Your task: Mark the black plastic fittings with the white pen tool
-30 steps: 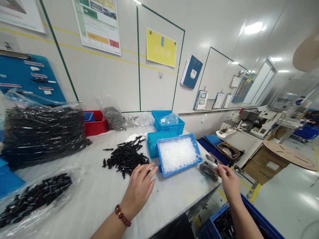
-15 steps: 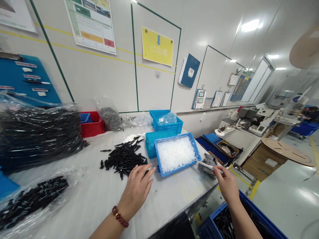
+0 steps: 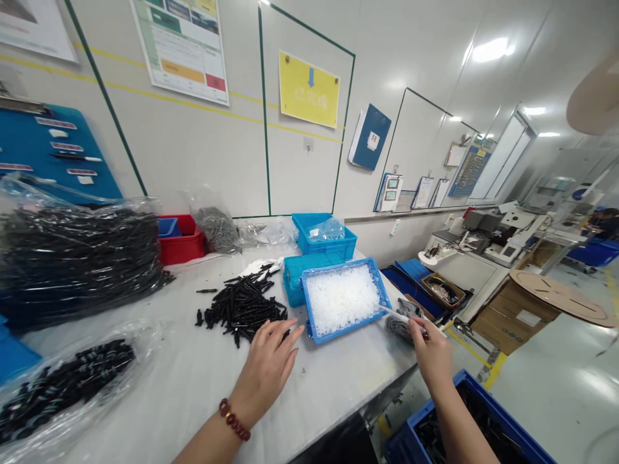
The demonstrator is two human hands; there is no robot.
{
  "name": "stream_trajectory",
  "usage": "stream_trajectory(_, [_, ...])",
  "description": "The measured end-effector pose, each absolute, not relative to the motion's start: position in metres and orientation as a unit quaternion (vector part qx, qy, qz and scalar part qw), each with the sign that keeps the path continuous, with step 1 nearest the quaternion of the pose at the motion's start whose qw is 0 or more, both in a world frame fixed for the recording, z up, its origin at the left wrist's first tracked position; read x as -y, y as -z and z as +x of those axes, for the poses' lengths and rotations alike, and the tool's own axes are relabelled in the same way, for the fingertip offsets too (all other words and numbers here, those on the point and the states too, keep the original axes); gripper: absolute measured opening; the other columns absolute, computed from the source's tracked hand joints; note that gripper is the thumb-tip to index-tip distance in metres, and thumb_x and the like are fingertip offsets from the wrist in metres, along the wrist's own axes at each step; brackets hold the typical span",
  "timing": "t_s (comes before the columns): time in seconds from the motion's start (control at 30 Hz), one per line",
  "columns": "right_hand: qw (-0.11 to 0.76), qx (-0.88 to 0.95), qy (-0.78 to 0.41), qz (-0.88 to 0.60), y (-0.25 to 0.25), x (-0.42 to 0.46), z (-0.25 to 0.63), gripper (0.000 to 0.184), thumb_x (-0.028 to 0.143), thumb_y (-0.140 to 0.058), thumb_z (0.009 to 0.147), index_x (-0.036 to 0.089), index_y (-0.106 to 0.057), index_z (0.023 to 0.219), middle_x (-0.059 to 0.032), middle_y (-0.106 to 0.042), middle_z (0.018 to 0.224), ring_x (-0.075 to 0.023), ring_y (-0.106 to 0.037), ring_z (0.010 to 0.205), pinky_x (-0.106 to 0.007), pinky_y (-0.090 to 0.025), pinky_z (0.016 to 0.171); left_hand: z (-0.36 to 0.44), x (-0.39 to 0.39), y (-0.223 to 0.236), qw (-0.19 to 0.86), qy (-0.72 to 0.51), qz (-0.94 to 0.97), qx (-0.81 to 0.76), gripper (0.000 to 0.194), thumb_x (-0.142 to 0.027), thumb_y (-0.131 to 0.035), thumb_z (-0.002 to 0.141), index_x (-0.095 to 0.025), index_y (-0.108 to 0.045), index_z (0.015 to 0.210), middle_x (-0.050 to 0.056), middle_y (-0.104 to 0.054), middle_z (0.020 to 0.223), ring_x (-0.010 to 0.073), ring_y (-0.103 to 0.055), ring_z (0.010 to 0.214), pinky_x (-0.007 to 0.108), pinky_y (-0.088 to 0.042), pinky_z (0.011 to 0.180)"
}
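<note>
My right hand (image 3: 430, 351) pinches a thin white stick-like tool (image 3: 396, 314), its tip at the right rim of a blue tray (image 3: 333, 334). Many small white translucent pieces (image 3: 343, 296) fill that tray, which is tilted against a teal box (image 3: 294, 283). My left hand (image 3: 265, 361) hovers or rests, fingers stretched and apart, between the tray and a pile of black slim parts (image 3: 242, 306); nothing shows in it. Under the right hand lies a crumpled grey cloth (image 3: 400, 327).
Bagged black parts (image 3: 82, 258) stand at the left, with another open bag (image 3: 72, 380) in front. Behind are a red bin (image 3: 182, 248) and a blue crate (image 3: 333, 248). Below the table's right edge sits a blue bin (image 3: 416, 428) of black parts.
My right hand has shifted slightly left with the white tool, bringing it closer to the tray. My left hand stays almost where it was. The view has turned slightly.
</note>
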State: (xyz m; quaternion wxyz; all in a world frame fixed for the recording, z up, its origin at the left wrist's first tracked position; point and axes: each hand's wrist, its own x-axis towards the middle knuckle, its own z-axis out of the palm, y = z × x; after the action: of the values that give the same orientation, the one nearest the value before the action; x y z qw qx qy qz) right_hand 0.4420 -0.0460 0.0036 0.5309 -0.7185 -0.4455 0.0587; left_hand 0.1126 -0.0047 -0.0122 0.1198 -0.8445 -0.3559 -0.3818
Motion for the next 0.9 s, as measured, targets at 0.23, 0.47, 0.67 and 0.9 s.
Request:
stream_trajectory(0.23, [0.593,0.391,-0.189,-0.678,0.005,0.031,0.442,0.041,0.057,-0.057,0.063,0.019,-0.063,0.076,-0.0071,-0.067,0.071,-0.0252,-0.064,0.071,-0.033,-0.05,0.064,0.113,0.003,0.014,0.118,0.376,-0.847,0.358,0.031,-0.014,-0.041,0.087,-0.017,-0.05,0.117,0.009,-0.052,0.117,0.023,-0.046,0.106,0.048,-0.036,0.096])
stream_trajectory(0.47, [0.626,0.343,-0.218,-0.665,0.003,0.03,0.451,0.047,0.061,-0.058,0.059,0.017,-0.059,0.078,-0.0094,-0.068,0.078,-0.0261,-0.064,0.077,-0.03,-0.052,0.059,0.113,0.005,0.014,0.111,0.375,-0.851,0.35,0.033,-0.012,-0.04,0.087,-0.018,-0.05,0.118,0.009,-0.052,0.117,0.0226,-0.047,0.105,0.049,-0.036,0.096])
stream_trajectory(0.67, [0.615,0.347,-0.178,-0.685,-0.005,0.036,0.459,0.049,0.061,-0.057,0.059,0.017,-0.06,0.08,-0.008,-0.067,0.074,-0.0257,-0.063,0.076,-0.031,-0.05,0.061,0.114,0.004,0.013,0.109,0.38,-0.849,0.351,0.032,-0.012,-0.04,0.087,-0.018,-0.051,0.116,0.009,-0.051,0.117,0.0225,-0.047,0.105,0.049,-0.037,0.096])
stream_trajectory(0.9, [0.57,0.371,-0.118,-0.723,-0.012,0.043,0.47,0.046,0.06,-0.055,0.062,0.018,-0.063,0.078,-0.0065,-0.066,0.069,-0.0249,-0.061,0.071,-0.033,-0.047,0.064,0.115,0.006,0.013,0.104,0.377,-0.85,0.351,0.033,-0.011,-0.04,0.086,-0.018,-0.051,0.116,0.008,-0.052,0.115,0.0223,-0.047,0.103,0.049,-0.037,0.095])
